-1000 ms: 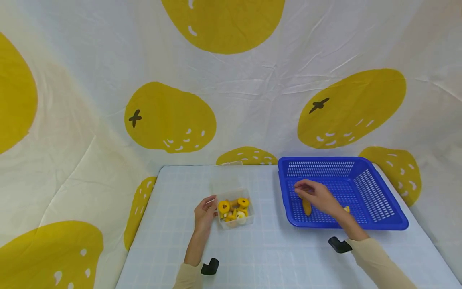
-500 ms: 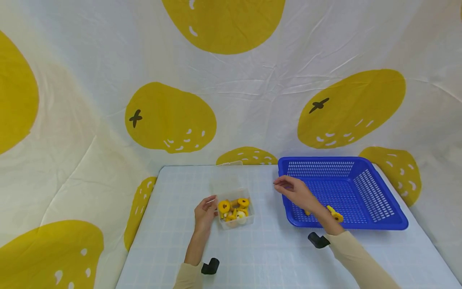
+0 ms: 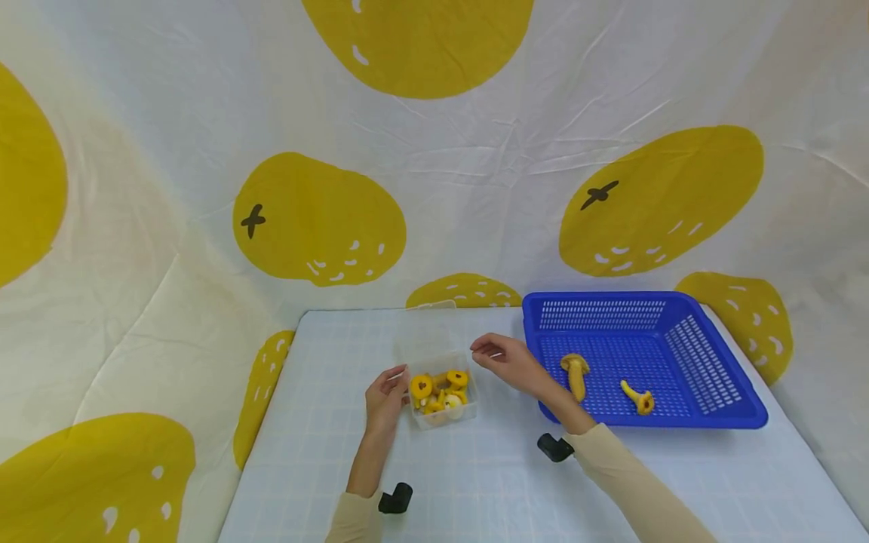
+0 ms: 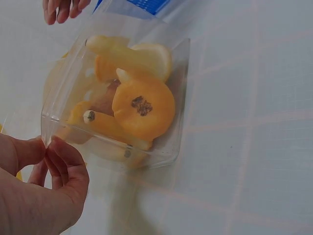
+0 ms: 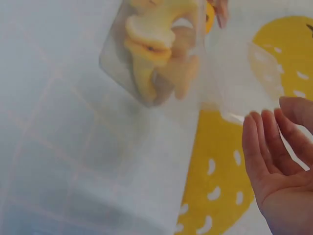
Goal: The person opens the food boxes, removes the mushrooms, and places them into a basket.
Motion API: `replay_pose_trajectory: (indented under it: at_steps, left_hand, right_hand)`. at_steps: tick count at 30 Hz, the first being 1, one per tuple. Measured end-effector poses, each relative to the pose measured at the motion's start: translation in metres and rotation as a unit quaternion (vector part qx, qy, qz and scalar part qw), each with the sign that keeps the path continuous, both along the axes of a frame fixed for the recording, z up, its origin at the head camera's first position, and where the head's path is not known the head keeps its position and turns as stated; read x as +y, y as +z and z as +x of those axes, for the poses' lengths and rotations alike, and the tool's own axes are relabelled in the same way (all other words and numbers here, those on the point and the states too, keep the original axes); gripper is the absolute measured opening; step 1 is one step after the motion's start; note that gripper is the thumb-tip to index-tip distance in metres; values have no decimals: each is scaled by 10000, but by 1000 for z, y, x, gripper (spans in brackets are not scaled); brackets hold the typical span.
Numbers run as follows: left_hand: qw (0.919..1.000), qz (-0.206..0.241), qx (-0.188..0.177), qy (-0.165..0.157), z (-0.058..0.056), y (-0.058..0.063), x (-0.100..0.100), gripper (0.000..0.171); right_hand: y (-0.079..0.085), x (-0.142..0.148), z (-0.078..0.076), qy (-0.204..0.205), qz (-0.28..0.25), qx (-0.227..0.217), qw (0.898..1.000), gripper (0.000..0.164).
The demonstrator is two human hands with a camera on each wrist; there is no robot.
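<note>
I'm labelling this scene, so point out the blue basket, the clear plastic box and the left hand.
Blue basket [image 3: 618, 353], head view: bare mesh floor.
Clear plastic box [image 3: 433, 365], head view: far wall.
Left hand [image 3: 383, 402], head view: middle of the hand.

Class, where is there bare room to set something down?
Bare tablecloth lies left of the left hand and in front of the clear box, between the forearms. The blue basket has free floor behind its smaller mushroom. Crowded: the box, with clustered mushrooms, and the gap toward the basket, where the right hand hovers.
</note>
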State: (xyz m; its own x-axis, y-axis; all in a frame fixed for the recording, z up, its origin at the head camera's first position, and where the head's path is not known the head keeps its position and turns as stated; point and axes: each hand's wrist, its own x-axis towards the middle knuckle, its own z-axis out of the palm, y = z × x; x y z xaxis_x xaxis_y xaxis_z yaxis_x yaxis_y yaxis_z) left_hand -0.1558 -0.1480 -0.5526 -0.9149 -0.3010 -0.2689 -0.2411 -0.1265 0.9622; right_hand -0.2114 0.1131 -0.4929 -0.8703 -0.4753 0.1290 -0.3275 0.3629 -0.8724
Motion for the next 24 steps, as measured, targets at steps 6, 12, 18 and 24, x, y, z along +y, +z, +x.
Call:
replay_pose_trajectory:
  at_steps: [6,12,18,24]
  left_hand:
    - [10000,32,10,10,4,11,1,34]
    - [10000,-24,15,-18,10,29,5,34]
    - [9999,-58,33,113,1,0,3,34]
    - [9998,-28,104,140,2,1,2,35]
  right_hand:
    - [-7,-24,0,319,-78,-198,9993,20]
    - [-14,-42,0,496,-127,-399,9979,21]
    - [-20,-57,3,724,-30,-356,9967,24]
    - [-27,-69,3,966,78,-354,9947,26]
